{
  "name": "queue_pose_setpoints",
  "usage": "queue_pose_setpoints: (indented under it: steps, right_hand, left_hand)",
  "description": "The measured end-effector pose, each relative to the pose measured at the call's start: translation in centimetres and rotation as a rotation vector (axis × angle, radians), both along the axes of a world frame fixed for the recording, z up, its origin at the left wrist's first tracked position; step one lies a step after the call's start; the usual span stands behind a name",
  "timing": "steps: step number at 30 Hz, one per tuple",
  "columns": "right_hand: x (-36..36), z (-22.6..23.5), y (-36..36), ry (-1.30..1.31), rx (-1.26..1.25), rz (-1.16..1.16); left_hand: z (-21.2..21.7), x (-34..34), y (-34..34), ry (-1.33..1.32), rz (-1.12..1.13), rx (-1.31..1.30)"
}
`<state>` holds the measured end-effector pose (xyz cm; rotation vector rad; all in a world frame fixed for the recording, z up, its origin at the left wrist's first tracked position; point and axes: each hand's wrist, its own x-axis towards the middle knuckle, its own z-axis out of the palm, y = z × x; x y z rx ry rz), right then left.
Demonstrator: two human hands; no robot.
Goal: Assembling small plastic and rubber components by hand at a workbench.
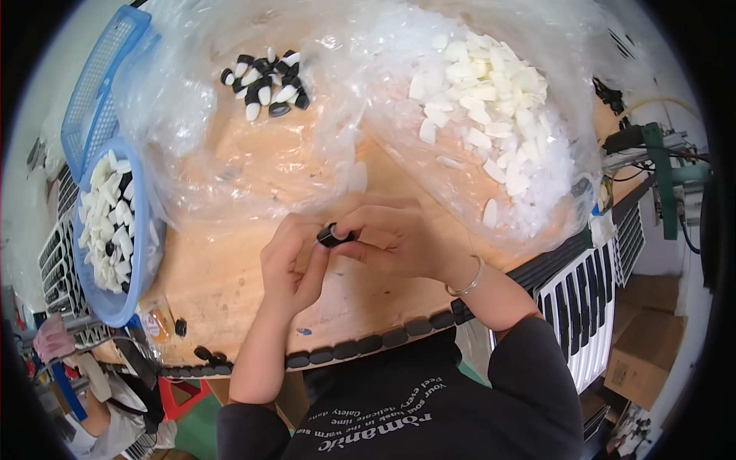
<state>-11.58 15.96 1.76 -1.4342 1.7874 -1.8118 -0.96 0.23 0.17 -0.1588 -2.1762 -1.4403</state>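
My left hand [289,264] and my right hand [399,238] meet over the middle of the wooden table [222,284]. Between their fingertips they pinch a small black cap [331,235]. A bracelet circles my right wrist. Behind the hands lies a clear plastic bag holding a heap of white oval parts [491,100]. Further left, on clear plastic sheeting, sits a cluster of assembled black-and-white pieces [267,80].
A blue basket [130,276] of white and black-and-white pieces stands at the left, another blue basket [96,84] behind it. A row of black caps [368,345] lines the table's near edge. Trays of black parts [586,299] sit at right, cardboard boxes [648,337] beyond.
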Motion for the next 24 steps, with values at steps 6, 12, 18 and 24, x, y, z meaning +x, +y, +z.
queue_pose_setpoints:
  steps: [6, 12, 18, 24]
  right_hand:
    - [0.4, -1.0, 0.1, -0.57, 0.008, 0.203]
    - [0.3, -0.5, -0.3, -0.4, 0.027, 0.112]
    - [0.9, 0.4, -0.3, 0.231, 0.079, -0.171]
    - [0.6, 0.1, -0.9, 0.335, -0.025, -0.22]
  left_hand:
    - [0.3, 0.9, -0.1, -0.082, -0.061, 0.127]
    - [-0.3, 0.6, -0.7, -0.132, -0.058, 0.155]
    - [-1.0, -0.2, 0.1, -0.105, 0.069, 0.093]
    - [-1.5, -0.4, 0.0, -0.04, 0.032, 0.21]
